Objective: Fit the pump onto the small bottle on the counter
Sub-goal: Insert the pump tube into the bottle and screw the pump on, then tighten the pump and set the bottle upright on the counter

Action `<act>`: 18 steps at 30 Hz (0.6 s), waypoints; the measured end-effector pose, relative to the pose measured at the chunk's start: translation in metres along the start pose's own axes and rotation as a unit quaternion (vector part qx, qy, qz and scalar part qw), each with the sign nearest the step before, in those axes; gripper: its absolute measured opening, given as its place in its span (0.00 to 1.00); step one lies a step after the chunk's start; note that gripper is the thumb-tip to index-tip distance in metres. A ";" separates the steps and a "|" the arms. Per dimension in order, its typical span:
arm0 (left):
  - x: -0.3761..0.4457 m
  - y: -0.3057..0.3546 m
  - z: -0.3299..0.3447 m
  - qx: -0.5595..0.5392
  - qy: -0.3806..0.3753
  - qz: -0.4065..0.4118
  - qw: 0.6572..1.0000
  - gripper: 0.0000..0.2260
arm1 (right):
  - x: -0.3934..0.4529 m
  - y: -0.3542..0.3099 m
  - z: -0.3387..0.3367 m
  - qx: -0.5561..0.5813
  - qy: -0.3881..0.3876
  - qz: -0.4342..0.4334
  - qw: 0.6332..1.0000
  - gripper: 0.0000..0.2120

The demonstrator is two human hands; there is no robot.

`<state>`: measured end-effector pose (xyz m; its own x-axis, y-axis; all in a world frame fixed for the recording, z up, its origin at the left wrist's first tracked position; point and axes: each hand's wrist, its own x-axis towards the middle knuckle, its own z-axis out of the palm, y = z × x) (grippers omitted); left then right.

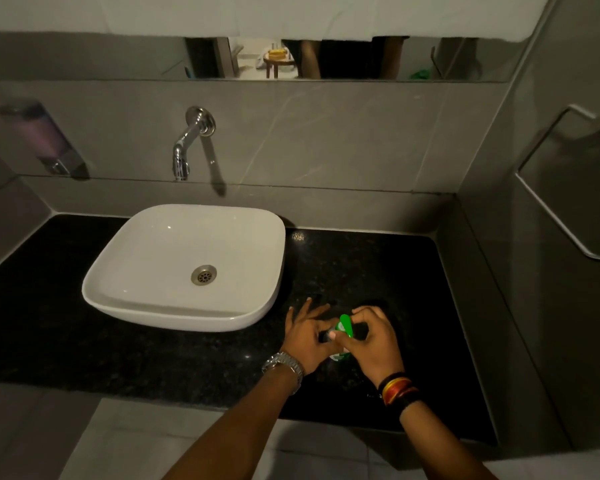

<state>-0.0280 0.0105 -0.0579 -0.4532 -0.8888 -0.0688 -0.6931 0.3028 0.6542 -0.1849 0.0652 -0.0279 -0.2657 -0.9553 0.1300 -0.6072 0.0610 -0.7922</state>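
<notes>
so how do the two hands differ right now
The left hand has its fingers spread and wears a metal watch at the wrist. The right hand is curled over the green pump and wears coloured thread bands. Both meet at the small bottle over the dark counter.

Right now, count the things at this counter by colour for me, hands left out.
White: 1, the basin
Green: 1, the pump on the small bottle
Chrome: 2, the tap and the drain
Purple: 1, the wall soap dispenser
Total: 5
</notes>
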 end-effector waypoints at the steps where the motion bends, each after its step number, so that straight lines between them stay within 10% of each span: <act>1: 0.001 0.000 -0.001 0.008 -0.004 0.000 1.000 0.26 | 0.001 0.000 -0.001 -0.010 -0.006 -0.001 1.000 0.18; 6: 0.000 -0.002 0.002 0.000 0.003 0.002 1.000 0.29 | 0.004 0.001 -0.010 -0.065 -0.077 -0.050 0.994 0.15; 18: -0.002 0.002 0.008 -0.012 0.059 -0.004 0.998 0.25 | -0.009 0.011 0.010 -0.192 0.038 -0.100 0.976 0.13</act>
<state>-0.0327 0.0159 -0.0625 -0.3780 -0.9257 0.0148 -0.6822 0.2893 0.6715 -0.1814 0.0720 -0.0435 -0.1597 -0.9359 0.3140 -0.8841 -0.0060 -0.4673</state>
